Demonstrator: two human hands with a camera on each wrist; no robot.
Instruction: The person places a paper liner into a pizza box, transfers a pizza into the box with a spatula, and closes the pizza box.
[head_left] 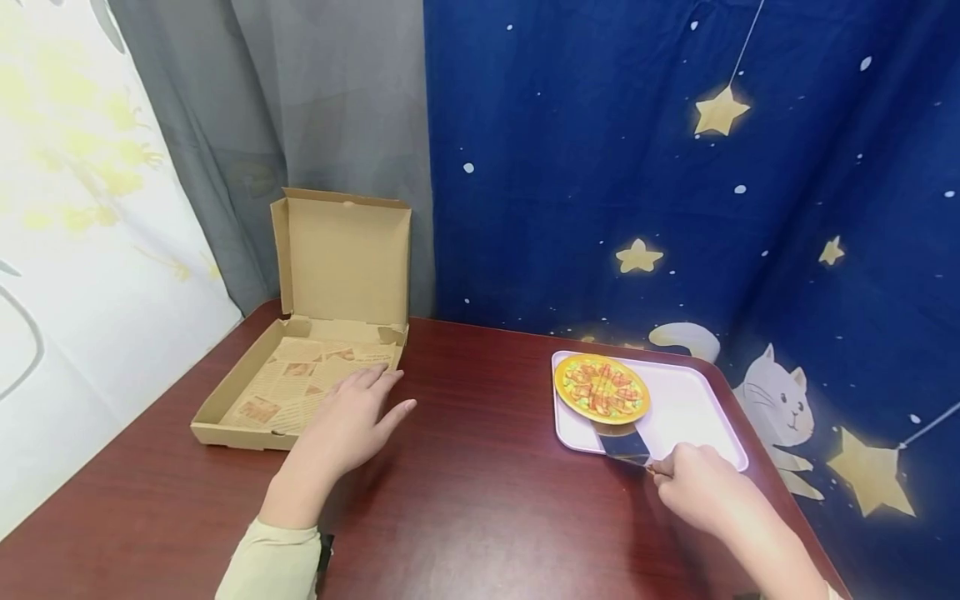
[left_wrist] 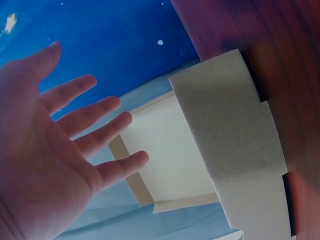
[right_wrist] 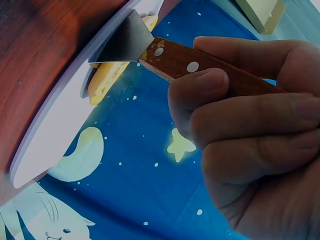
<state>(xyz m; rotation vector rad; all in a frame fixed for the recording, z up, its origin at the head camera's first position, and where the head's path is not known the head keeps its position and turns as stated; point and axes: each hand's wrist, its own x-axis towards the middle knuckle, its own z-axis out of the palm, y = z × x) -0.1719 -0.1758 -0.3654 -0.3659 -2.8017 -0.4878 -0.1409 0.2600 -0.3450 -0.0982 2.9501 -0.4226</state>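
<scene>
My right hand (head_left: 701,487) grips the wooden handle (right_wrist: 220,72) of a metal spatula (head_left: 624,443). The broad blade (right_wrist: 125,40) lies over the front edge of a pale lilac tray (head_left: 682,400) and reaches the near edge of a round, orange-rimmed pizza (head_left: 602,389). How far the blade goes beneath the pizza is hidden. My left hand (head_left: 356,425), fingers straight and spread, hovers by the right front of an opened cardboard pizza box (head_left: 348,258), holding nothing. In the left wrist view that palm (left_wrist: 45,165) shows beside the box's outer wall (left_wrist: 220,125).
Printed paper (head_left: 300,375) lines the box, whose lid stands upright at the back left of the dark red table (head_left: 480,467). A grey curtain (head_left: 352,100) and a blue starry curtain (head_left: 555,192) hang behind. The tray sits near the table's right edge.
</scene>
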